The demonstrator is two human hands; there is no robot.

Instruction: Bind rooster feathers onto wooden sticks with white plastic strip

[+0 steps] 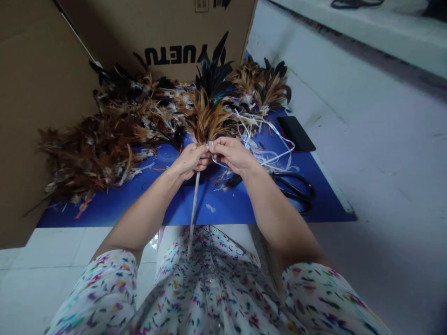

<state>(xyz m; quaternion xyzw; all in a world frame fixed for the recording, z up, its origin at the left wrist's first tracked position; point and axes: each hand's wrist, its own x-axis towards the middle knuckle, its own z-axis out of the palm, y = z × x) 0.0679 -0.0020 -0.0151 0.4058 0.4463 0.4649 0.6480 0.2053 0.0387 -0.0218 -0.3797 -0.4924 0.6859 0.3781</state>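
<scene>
My left hand (194, 159) is closed round a thin stick (193, 204), whose lower end points down toward my lap. At the stick's top, brown and black feathers (206, 116) fan out away from me, making a feather duster. Just beside it, my right hand (231, 152) pinches a white plastic ribbon (218, 164) against the base of the feathers. The fingertips of both hands meet there and partly hide the binding. More of the white ribbon lies in a loose tangle to the right of my right hand.
Loose brown feathers (94, 144) are heaped at the left of the blue table (223, 209). Another feather bunch (261, 86) lies at the back right. Black-handled scissors (296, 186) and a dark phone-like slab (295, 133) are on the right. A cardboard box (115, 28) stands behind and left.
</scene>
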